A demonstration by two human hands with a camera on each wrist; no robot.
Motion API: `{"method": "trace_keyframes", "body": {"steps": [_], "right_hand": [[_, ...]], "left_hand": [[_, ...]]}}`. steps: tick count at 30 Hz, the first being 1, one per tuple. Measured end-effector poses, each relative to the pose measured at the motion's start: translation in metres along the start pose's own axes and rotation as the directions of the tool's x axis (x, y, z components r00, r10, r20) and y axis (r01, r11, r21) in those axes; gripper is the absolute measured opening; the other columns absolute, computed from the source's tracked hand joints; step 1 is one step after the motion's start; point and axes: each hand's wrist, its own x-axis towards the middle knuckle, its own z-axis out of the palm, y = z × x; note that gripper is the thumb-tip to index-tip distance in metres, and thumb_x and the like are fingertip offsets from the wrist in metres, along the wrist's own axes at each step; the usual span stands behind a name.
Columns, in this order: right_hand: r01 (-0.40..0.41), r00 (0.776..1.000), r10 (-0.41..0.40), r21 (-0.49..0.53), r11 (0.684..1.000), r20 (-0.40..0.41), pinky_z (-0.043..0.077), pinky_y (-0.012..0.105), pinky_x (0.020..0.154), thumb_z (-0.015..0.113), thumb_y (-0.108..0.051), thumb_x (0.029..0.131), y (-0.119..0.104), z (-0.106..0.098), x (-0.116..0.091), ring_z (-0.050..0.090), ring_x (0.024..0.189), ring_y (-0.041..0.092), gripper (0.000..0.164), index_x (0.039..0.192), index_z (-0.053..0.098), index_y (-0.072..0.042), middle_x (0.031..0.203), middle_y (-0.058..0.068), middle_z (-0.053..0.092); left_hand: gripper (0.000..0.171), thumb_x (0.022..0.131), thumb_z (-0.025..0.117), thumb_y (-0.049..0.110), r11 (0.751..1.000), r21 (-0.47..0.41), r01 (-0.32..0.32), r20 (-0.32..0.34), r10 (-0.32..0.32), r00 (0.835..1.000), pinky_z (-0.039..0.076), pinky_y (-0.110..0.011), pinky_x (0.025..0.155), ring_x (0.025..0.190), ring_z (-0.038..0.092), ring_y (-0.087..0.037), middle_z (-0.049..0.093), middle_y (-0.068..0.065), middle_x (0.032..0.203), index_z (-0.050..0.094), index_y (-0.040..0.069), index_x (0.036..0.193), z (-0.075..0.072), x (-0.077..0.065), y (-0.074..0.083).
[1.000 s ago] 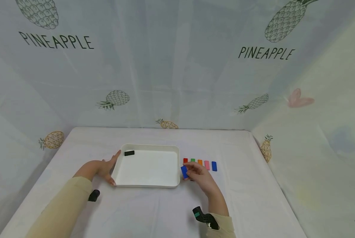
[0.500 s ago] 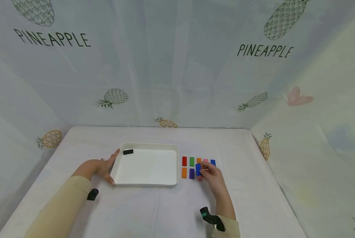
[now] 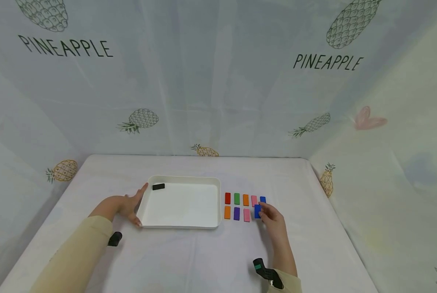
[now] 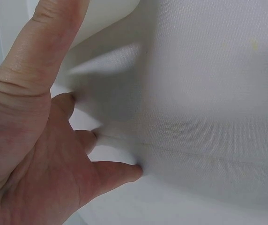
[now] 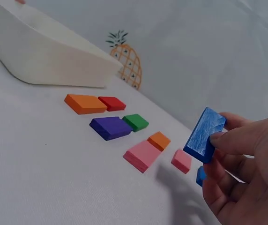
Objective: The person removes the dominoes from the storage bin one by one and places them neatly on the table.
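My right hand (image 3: 274, 223) pinches a blue rectangular block (image 3: 257, 211) between thumb and fingers, at the right end of the front row of blocks. The right wrist view shows that block (image 5: 205, 133) raised above the cloth, tilted, its face pale and scuffed. With fingers spread, my left hand (image 3: 130, 206) touches the left side of a white tray (image 3: 185, 203). In the left wrist view, the thumb (image 4: 45, 42) overlaps the tray's wall while other fingertips sit close to the cloth. Inside the tray, a black block (image 3: 158, 186) lies in the far left corner.
Right of the tray lie two rows of blocks. At the back are red (image 3: 227, 198), green (image 3: 237, 198), orange (image 3: 245, 200), pink (image 3: 254, 200) and a partly hidden blue block (image 3: 263, 199). In front are orange (image 3: 227, 212), purple (image 3: 237, 213) and pink (image 3: 246, 215) ones.
My right hand has carried the blue block rightward from beside the tray, past the front row, uncovering the orange, purple and pink blocks there. The left hand has stayed at the tray.
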Motion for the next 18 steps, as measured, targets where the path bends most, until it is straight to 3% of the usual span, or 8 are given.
{"method": "trace_keyframes", "body": {"steps": [9,18], "right_hand": [[-0.036,0.999,0.036,-0.054,0.998,0.0,0.048,0.02,0.069,0.057,-0.006,0.098,0.01,-0.004,0.001,0.052,0.091,0.024,0.032,0.129,0.063,-0.012,0.106,0.011,0.058],[0.0,1.0,0.001,-0.148,0.989,0.008,0.047,0.019,0.071,0.058,-0.002,0.096,0.018,0.0,0.004,0.052,0.092,0.024,0.031,0.126,0.064,-0.007,0.099,0.009,0.059]], "left_hand": [[0.147,0.062,0.091,0.045,1.0,-0.011,0.011,0.008,-0.011,1.0,0.012,-0.076,0.101,0.131,0.006,-0.068,0.003,-0.04,0.151,-0.021,0.005,0.149,0.0,0.001,0.001],[0.148,0.061,0.091,0.044,0.999,-0.019,0.03,0.009,-0.03,1.0,0.012,-0.076,0.101,0.132,0.005,-0.067,0.002,-0.04,0.151,-0.021,0.006,0.149,0.0,0.002,0.001]]}}
